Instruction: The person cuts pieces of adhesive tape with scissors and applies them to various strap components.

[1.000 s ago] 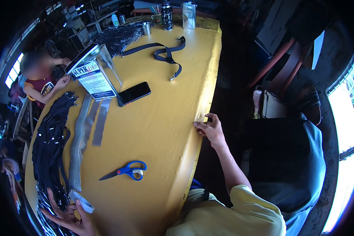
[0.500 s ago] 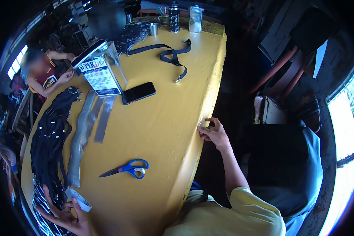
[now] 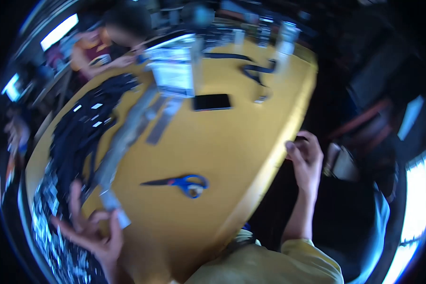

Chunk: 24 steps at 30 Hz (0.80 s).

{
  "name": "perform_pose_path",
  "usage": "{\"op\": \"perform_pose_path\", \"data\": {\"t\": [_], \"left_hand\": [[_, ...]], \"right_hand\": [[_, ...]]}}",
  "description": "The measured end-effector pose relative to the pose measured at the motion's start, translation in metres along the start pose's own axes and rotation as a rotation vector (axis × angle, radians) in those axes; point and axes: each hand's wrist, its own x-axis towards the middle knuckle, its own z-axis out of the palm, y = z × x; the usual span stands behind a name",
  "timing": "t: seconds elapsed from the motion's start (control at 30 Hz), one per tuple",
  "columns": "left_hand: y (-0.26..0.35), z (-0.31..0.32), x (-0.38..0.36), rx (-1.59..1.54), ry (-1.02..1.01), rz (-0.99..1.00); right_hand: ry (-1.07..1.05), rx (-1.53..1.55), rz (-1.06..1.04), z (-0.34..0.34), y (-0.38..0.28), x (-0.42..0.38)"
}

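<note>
The view is smeared by motion. My left hand is at the lower left with its fingers spread. Its thumb is close to a roll of whitish tape, and I see no firm grip on it. At the table's right edge, my right hand has thumb and fingers bent together. Whatever they pinch is too small or blurred to make out. Between the hands, blue-handled scissors lie on the yellow table, blades pointing left.
Black straps lie in a bundle at the left, beside translucent strips. Behind are a labelled metal can, a phone and a dark buckled strap. Another person sits across the table, arms near the can.
The camera has turned, so the scene appears shifted right. My left hand's index finger and thumb have come closer together beside the tape roll. My right hand stays at the table edge, fingers bent.
</note>
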Motion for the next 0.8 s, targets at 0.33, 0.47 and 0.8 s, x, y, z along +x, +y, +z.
{"op": "perform_pose_path", "data": {"t": [0.33,0.47,0.8], "left_hand": [[0.017,-0.007,-0.006,-0.017,-0.153,0.226],[0.024,-0.012,-0.003,-0.005,-0.195,0.255],[0.024,-0.012,-0.009,0.002,-0.219,0.286]], "right_hand": [[-0.996,0.209,-0.376,0.169,-0.099,-0.065],[-1.102,0.122,-0.466,0.196,-0.123,-0.065],[-1.349,0.2,-0.408,0.217,-0.129,-0.058]]}}
